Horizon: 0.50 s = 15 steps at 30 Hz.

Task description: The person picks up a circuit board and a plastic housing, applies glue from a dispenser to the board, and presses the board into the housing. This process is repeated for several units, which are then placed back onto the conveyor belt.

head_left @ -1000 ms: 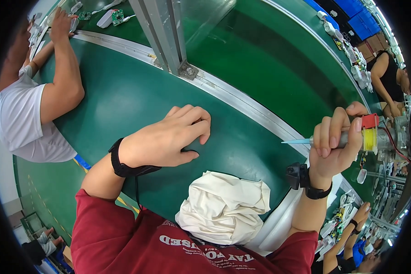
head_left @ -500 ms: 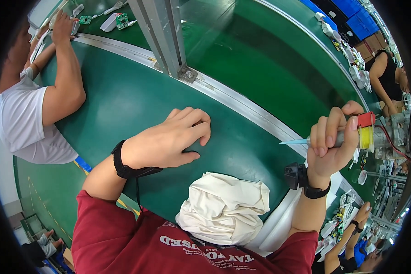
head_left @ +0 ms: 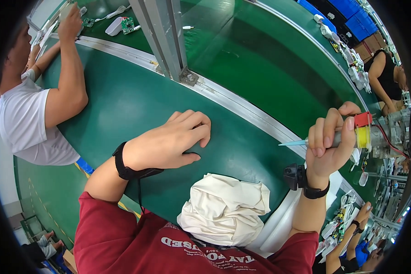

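My left hand (head_left: pixel 166 141) rests palm down on the green work surface (head_left: pixel 242 155). Its fingers are loosely bent, the thumb stands apart, and nothing shows in its grasp. On the right, my right hand (head_left: pixel 329 141) is closed round a grey rod-shaped tool (head_left: pixel 376 137). A pale blue tapered tip (head_left: pixel 293 143) sticks out of it to the left, above the metal rail and touching nothing that I can see. Yellow tape (head_left: pixel 363 138) and a red block (head_left: pixel 363 119) sit on the tool behind my fingers. A crumpled cream cloth (head_left: pixel 226 208) lies between my forearms, close to my body.
A metal post (head_left: pixel 162 41) stands on the rail (head_left: pixel 242 106) before the green conveyor belt (head_left: pixel 242 55). On the belt lie a green circuit board (head_left: pixel 128 25), a white casing and a cable plug (head_left: pixel 187 28). A co-worker in white (head_left: pixel 32 123) sits at left; others work at right.
The board and white casing on the belt have shifted right, and more of the cable plug shows past the post. The left co-worker's hand has risen. My own hands have barely moved.
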{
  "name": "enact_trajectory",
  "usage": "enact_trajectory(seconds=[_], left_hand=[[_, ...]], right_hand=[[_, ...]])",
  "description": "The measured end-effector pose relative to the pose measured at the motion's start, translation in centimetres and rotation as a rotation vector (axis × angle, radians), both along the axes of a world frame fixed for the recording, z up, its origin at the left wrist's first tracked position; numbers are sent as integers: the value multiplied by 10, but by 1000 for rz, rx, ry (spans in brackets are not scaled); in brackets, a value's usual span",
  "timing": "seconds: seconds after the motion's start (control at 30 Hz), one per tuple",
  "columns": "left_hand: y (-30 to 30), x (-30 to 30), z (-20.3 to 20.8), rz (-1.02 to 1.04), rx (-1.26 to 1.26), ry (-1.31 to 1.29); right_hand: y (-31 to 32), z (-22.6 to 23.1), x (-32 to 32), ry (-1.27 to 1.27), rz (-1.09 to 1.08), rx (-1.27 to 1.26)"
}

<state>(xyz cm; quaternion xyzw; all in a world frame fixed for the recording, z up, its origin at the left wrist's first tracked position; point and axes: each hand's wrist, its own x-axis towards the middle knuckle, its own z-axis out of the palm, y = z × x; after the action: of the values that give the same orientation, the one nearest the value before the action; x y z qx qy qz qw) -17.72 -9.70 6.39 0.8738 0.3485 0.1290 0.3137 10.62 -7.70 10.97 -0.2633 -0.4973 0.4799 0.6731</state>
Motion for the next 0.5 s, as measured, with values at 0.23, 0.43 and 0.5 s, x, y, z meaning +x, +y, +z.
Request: enact_trajectory(seconds=[0.23,0.43,0.5], left_hand=[[2,2,14,-19,35,13],[1,9,31,-23,6,-14],[-1,12,39,-28,17,-13]], right_hand=[[2,13,1,-14,-6,10],[0,29,9,-23,-40,-14],[-2,37,10,-26,-41,-5]])
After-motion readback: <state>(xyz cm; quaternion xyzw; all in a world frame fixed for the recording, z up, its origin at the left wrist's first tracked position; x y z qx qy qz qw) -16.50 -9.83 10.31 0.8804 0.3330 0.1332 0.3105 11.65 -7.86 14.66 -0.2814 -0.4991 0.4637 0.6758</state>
